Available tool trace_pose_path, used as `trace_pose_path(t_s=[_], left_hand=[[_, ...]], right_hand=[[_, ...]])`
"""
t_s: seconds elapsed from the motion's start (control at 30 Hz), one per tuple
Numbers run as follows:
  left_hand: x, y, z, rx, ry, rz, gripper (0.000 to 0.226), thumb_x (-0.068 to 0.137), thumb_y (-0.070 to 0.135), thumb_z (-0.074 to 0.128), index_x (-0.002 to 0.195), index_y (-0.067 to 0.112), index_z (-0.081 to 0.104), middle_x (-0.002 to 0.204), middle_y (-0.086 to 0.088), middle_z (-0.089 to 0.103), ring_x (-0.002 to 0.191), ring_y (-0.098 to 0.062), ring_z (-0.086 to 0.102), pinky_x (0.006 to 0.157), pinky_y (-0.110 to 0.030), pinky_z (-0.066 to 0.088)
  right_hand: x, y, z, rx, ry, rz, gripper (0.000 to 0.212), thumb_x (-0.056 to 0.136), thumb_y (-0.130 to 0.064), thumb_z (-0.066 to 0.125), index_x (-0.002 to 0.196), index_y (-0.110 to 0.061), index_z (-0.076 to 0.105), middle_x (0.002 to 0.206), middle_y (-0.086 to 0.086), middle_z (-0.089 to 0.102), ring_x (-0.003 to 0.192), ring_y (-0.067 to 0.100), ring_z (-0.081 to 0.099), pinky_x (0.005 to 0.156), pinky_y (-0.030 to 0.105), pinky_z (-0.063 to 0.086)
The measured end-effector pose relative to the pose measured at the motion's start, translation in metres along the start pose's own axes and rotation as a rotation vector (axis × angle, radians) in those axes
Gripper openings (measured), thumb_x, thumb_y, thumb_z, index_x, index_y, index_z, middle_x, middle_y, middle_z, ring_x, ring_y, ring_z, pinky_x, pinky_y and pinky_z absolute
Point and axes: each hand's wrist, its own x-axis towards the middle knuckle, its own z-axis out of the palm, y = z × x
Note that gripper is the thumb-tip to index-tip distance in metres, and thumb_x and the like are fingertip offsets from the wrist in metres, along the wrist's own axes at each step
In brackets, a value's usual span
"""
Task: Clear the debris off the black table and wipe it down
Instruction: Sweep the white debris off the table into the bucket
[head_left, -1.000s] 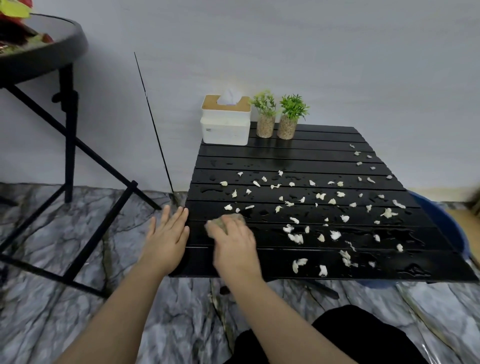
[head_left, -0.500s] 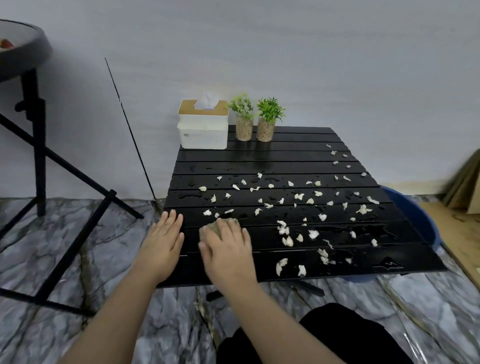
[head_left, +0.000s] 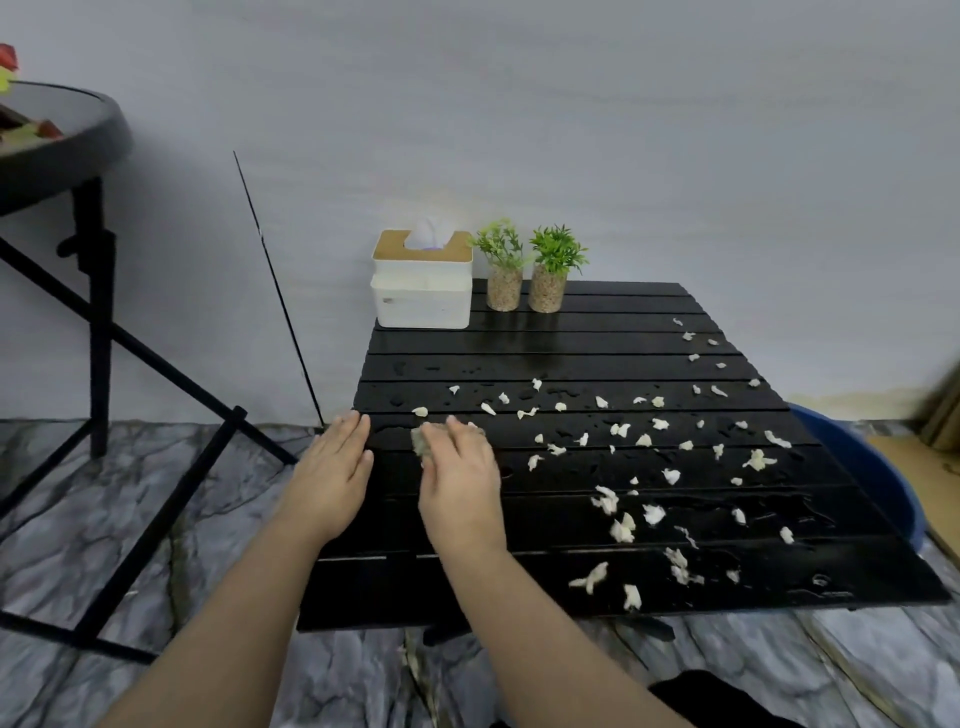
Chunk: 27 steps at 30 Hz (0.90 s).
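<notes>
The black slatted table (head_left: 597, 348) is wet and strewn with several white scraps of debris (head_left: 608, 499), mostly over its middle and right side. My right hand (head_left: 460, 480) presses a crumpled beige cloth (head_left: 420, 442) flat on the table's left part; only the cloth's far-left edge shows past my fingers. My left hand (head_left: 332, 470) lies flat and empty at the table's left edge, fingers together, just left of the right hand.
A white tissue box (head_left: 422, 283) and two small potted plants (head_left: 527, 270) stand at the table's back left. A blue basin (head_left: 872, 473) sits on the floor at the right. A black round side table (head_left: 57, 156) with crossed legs stands at the left.
Both hands have slid farther onto the table, away from me, with the cloth under the right hand. The camera view swung left, then back right.
</notes>
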Motion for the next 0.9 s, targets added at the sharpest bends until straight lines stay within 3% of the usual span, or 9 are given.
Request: trace_pose_path(t_s=[0.1,0.2,0.37,0.43,0.5,0.57,0.7,0.8,0.9], left_hand=[[0.011,-0.001,0.007,-0.022,-0.068,-0.004,0.049,0.097,0.019,0.035,0.144,0.015,0.022,0.156,-0.002,0.012,0.144,-0.014,0.005,0.118,-0.032,0.004],[0.012,-0.006,0.015,-0.031,-0.035,0.004,0.048,0.097,0.021,0.034,0.144,0.016,0.022,0.156,0.000,0.012,0.144,-0.013,0.004,0.117,-0.031,0.004],[0.013,-0.010,0.018,0.048,-0.029,0.011,0.048,0.098,0.026,0.029,0.144,0.018,0.019,0.156,0.002,0.010,0.144,-0.012,0.003,0.117,-0.030,0.002],[0.012,-0.009,0.019,0.062,-0.021,0.012,0.048,0.098,0.026,0.028,0.144,0.018,0.019,0.156,0.002,0.010,0.144,-0.012,0.003,0.117,-0.029,0.002],[0.012,-0.009,0.020,0.055,-0.007,0.015,0.048,0.098,0.026,0.029,0.144,0.018,0.020,0.156,0.003,0.012,0.144,-0.012,0.004,0.116,-0.029,0.004],[0.012,-0.008,0.020,0.039,0.007,0.018,0.048,0.098,0.025,0.030,0.144,0.018,0.022,0.156,0.002,0.013,0.144,-0.013,0.006,0.115,-0.028,0.004],[0.011,-0.009,0.020,0.031,0.005,0.015,0.048,0.097,0.025,0.032,0.144,0.017,0.022,0.155,0.002,0.014,0.144,-0.012,0.006,0.115,-0.026,0.004],[0.011,-0.006,0.018,0.014,0.010,0.014,0.048,0.097,0.025,0.032,0.144,0.018,0.022,0.155,0.003,0.014,0.143,-0.010,0.005,0.114,-0.025,0.003],[0.008,-0.005,0.018,0.022,-0.011,0.012,0.049,0.098,0.026,0.030,0.144,0.018,0.019,0.156,0.003,0.011,0.143,-0.010,0.003,0.115,-0.026,0.002]], right_hand=[[0.012,-0.003,0.023,-0.079,-0.122,-0.065,0.044,0.089,-0.009,0.045,0.131,-0.024,0.049,0.144,0.010,0.041,0.135,0.027,0.030,0.111,0.044,0.022],[0.012,0.016,0.020,-0.188,-0.175,-0.115,0.045,0.083,-0.007,0.049,0.124,-0.023,0.055,0.140,0.012,0.044,0.133,0.032,0.031,0.108,0.049,0.023],[0.014,0.080,-0.034,-0.360,0.017,0.162,0.044,0.081,-0.003,0.051,0.119,-0.021,0.061,0.133,0.015,0.051,0.124,0.035,0.041,0.100,0.047,0.031],[0.016,0.090,-0.050,-0.300,0.110,0.257,0.040,0.083,0.000,0.050,0.116,-0.017,0.063,0.132,0.018,0.052,0.123,0.036,0.042,0.100,0.046,0.032],[0.016,0.077,-0.046,-0.194,0.197,0.220,0.037,0.081,0.002,0.052,0.113,-0.013,0.065,0.127,0.021,0.055,0.119,0.039,0.046,0.099,0.046,0.036],[0.016,0.049,-0.025,-0.151,0.107,0.123,0.042,0.079,-0.002,0.051,0.117,-0.016,0.062,0.130,0.021,0.053,0.120,0.038,0.045,0.100,0.044,0.036],[0.009,0.014,0.021,-0.229,-0.164,0.001,0.039,0.086,-0.020,0.050,0.125,-0.024,0.052,0.145,0.012,0.038,0.135,0.031,0.028,0.111,0.051,0.018],[0.014,0.041,0.003,-0.307,-0.168,0.019,0.036,0.089,-0.038,0.046,0.124,-0.030,0.049,0.147,0.006,0.036,0.138,0.027,0.020,0.112,0.050,0.017],[0.017,0.078,-0.033,-0.317,-0.091,0.086,0.032,0.091,-0.028,0.047,0.122,-0.025,0.055,0.141,0.008,0.044,0.133,0.027,0.030,0.108,0.039,0.028]])
